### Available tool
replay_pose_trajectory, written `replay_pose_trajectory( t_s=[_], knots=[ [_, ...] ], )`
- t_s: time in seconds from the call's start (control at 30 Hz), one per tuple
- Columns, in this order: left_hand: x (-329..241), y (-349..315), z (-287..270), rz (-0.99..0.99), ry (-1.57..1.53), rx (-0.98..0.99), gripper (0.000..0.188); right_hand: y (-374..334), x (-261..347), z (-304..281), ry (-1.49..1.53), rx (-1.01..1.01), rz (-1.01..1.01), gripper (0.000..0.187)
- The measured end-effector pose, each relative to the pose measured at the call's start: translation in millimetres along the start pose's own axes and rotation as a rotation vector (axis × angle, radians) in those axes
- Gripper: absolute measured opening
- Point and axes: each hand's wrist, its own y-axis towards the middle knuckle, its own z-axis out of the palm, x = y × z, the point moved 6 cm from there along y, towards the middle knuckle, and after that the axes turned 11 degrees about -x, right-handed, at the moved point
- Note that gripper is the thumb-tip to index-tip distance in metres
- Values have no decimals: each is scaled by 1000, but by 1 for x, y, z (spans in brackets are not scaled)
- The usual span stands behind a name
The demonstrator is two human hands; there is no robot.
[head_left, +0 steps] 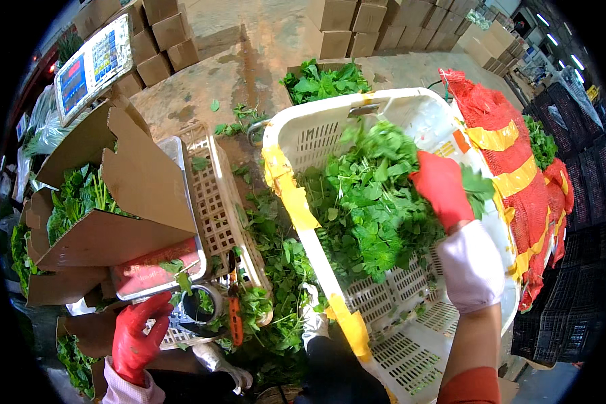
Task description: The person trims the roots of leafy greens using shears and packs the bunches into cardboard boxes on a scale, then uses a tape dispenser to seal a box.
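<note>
The right hand point(442, 188), in a red glove, closes its fingers around leafy greens point(377, 209) inside the white plastic crate point(330, 108), right of centre. At the near left, the red-gloved left hand point(138, 337) hangs with fingers loosely curled and parted, just left of a tape roll point(217, 303) and orange-handled tool point(235, 316). A red mesh sack point(518, 192) lies against the crate's right side.

Leafy bunch point(386, 145), 2 o'clock, motion-blurred — right hand point(444, 185) at 3 o'clock, fingertips hidden. Scale display point(74, 84), 10 o'clock — characters too small. Red sleeve point(473, 387), 5 o'clock, cut off.
</note>
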Motion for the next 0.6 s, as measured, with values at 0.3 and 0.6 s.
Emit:
replay_pose_trajectory(
  t_s=[0.3, 0.6],
  knots=[
    [-2, 3, 10, -28, -50, 68, 40, -43, -2, 92, -142, 393, 275, 96],
    [0, 4, 14, -17, -80, 79, 38, -24, 21, 137, -84, 208, 471, 101]
  ],
)
